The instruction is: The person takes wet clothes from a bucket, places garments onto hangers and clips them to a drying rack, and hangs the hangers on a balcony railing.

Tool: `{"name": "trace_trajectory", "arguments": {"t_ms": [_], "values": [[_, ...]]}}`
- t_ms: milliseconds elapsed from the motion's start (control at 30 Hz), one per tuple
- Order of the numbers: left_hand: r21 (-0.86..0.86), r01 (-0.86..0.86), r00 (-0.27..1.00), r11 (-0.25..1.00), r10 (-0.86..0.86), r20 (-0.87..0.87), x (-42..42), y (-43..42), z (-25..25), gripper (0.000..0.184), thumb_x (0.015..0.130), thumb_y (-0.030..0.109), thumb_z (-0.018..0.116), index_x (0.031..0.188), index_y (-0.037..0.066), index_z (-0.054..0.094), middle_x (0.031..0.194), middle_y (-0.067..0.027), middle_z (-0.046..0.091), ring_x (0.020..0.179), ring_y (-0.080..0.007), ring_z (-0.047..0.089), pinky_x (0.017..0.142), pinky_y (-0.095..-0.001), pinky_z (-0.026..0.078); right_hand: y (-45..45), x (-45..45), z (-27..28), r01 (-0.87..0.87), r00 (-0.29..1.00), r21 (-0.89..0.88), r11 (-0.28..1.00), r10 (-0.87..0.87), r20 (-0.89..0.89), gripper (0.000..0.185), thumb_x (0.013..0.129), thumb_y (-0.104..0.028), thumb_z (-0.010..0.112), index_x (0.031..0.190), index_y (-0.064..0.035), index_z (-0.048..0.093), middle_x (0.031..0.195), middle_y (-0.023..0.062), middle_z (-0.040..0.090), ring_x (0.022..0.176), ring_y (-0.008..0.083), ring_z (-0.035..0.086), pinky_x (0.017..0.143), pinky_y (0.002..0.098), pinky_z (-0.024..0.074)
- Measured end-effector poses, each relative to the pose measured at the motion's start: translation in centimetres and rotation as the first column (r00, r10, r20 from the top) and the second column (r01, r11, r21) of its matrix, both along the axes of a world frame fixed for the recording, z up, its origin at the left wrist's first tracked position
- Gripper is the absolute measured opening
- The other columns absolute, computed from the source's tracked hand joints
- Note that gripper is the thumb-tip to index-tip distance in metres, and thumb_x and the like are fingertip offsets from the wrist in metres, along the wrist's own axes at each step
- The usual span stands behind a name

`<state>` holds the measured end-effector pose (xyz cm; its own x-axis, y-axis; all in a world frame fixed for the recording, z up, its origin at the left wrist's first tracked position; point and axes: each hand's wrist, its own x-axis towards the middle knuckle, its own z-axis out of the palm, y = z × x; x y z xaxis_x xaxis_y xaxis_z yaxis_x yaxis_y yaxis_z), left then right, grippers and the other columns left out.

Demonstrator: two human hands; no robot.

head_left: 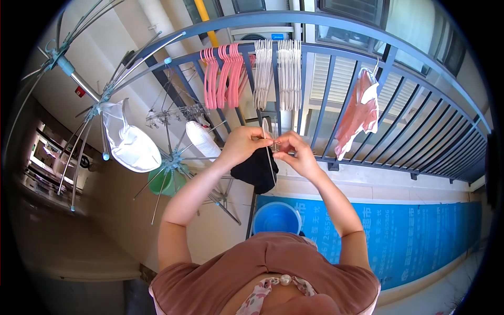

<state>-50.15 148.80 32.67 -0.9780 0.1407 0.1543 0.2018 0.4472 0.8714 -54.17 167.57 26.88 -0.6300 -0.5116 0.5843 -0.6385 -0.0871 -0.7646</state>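
Note:
In front of my chest, my left hand (245, 148) is closed in a pinch at a thin white clothes hanger (273, 167). My right hand (297, 152) meets it from the other side, thumb and fingers pinched at the hanger close to the left fingertips. A black garment (254, 172) hangs below the left hand, beside the hanger; its shape is bunched, so I cannot tell its kind. Exactly how the cloth is attached is hidden by my fingers. Underneath, a blue bucket (276, 218) stands on the floor.
Pink hangers (224, 76) and white hangers (290, 73) hang on the dark railing (336, 44). A pink-and-white garment (359, 113) hangs farther right. To the left are a folding drying rack (170, 163), a white mesh bag (131, 142) and a green bucket (167, 181). Blue sheeting (415, 236) covers the floor.

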Motion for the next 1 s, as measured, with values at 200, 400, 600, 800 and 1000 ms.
{"name": "trace_trajectory", "arguments": {"t_ms": [200, 400, 600, 800, 1000], "values": [[0.158, 0.174, 0.977, 0.972, -0.190, 0.096, 0.4, -1.0, 3.5, 0.012, 0.083, 0.008, 0.061, 0.088, -0.003, 0.063, 0.086, -0.0083, 0.066, 0.082, -0.0113, 0.062, 0.074, -0.0221, 0.047, 0.5, -2.1, -4.4, -0.156, 0.985, 0.248, 0.956, 0.132, 0.110, 0.031, 0.081, -0.008, 0.061, 0.111, -0.0072, 0.054, 0.104, 0.0073, 0.056, 0.078, 0.0163, 0.054, 0.069, 0.0291, 0.0453], [0.161, 0.169, 0.982, 0.973, -0.180, 0.058, 0.8, -1.6, 5.3, 0.011, 0.082, 0.000, 0.056, 0.090, -0.003, 0.063, 0.089, -0.0094, 0.066, 0.084, -0.0117, 0.061, 0.077, -0.0228, 0.047, -0.1, -1.4, -5.5, -0.227, 0.974, 0.242, 0.943, 0.224, 0.040, 0.027, 0.082, -0.010, 0.056, 0.108, -0.0033, 0.055, 0.086, 0.0127, 0.061, 0.074, 0.0228, 0.057, 0.068, 0.0323, 0.0460], [0.105, 0.158, 0.987, 0.982, -0.153, -0.053, 1.6, -2.7, 7.6, 0.010, 0.082, 0.001, 0.058, 0.088, -0.005, 0.063, 0.089, -0.0106, 0.066, 0.084, -0.0117, 0.062, 0.076, -0.0227, 0.047, 0.0, 0.1, -6.7, -0.219, 0.974, 0.298, 0.929, 0.191, 0.120, 0.014, 0.081, -0.009, 0.057, 0.093, -0.0006, 0.057, 0.077, 0.0188, 0.056, 0.069, 0.0312, 0.056, 0.062, 0.0344, 0.0441], [0.074, 0.116, 0.984, 0.991, -0.104, -0.147, 2.1, -4.0, 8.9, 0.009, 0.082, 0.000, 0.056, 0.088, -0.002, 0.063, 0.090, -0.0115, 0.066, 0.083, -0.0147, 0.061, 0.078, -0.0257, 0.046, -1.1, -0.2, -7.9, -0.230, 0.968, 0.371, 0.900, 0.250, -0.007, 0.017, 0.077, -0.006, 0.063, 0.067, 0.0034, 0.052, 0.064, 0.0166, 0.051, 0.059, 0.0320, 0.052, 0.055, 0.0343, 0.0411], [0.335, 0.027, 0.978, 0.942, 0.045, -0.206, 0.4, -9.6, 6.8, 0.012, 0.084, 0.012, 0.059, 0.088, 0.001, 0.061, 0.091, -0.0107, 0.065, 0.092, -0.0173, 0.059, 0.085, -0.0286, 0.041, -0.3, 1.2, -5.6, -0.447, 0.688, 0.125, 0.886, 0.251, 0.681, 0.017, 0.088, -0.012, 0.055, 0.079, 0.0005, 0.061, 0.066, -0.0009, 0.055, 0.060, 0.0057, 0.055, 0.054, 0.0211, 0.0473]]}}
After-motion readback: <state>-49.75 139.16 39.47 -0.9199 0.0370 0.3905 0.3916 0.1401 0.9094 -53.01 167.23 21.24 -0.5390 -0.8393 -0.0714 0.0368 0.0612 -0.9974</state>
